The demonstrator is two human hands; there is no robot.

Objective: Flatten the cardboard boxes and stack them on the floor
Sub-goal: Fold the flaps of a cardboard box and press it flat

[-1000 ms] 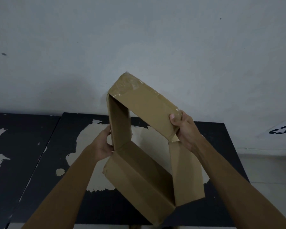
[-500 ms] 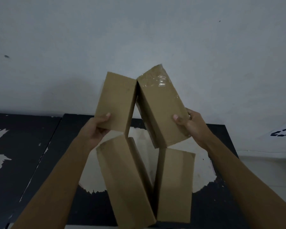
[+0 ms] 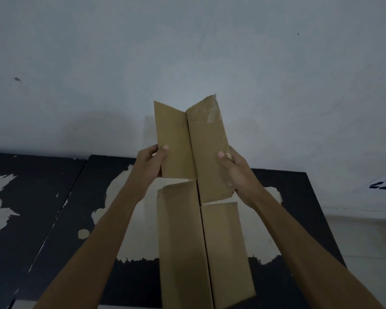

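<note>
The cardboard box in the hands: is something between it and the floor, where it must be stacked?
Yes. The cardboard box, pressed nearly flat, is held up by the left hand and right hand directly over the black table, so the tabletop lies beneath it. Pale floor shows only to the right, past the table edge.

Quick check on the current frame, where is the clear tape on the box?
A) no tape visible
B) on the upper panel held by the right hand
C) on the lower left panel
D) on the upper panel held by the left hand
B: shiny clear tape shows on the upper right panel of the cardboard box, the panel gripped by the right hand; the panel under the left hand is plain.
</note>
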